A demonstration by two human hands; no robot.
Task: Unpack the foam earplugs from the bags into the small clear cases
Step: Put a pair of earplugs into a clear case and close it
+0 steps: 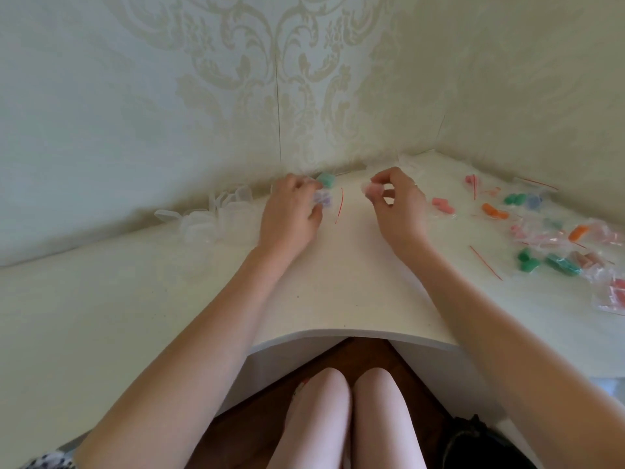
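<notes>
Left hand pinches purple-filled case, right hand pinches pink earplug — bags right

Cream damask wallpaper, white corner desk, dark wood floor

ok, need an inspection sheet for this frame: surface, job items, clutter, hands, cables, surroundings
Surface: white corner desk, curved front edge.
Job's things: empty clear cases grouped at left by the wall; bagged earplugs in pink, orange, green and blue spread at right; a green pair near the wall.
Clutter: torn red strips lying loose on the desk.
Hands: left hand holds a small case with purple earplugs; right hand pinches a pink earplug.
Cables: nothing seen.
Surroundings: patterned wallpaper on both walls; dark wood floor under the desk.
</notes>
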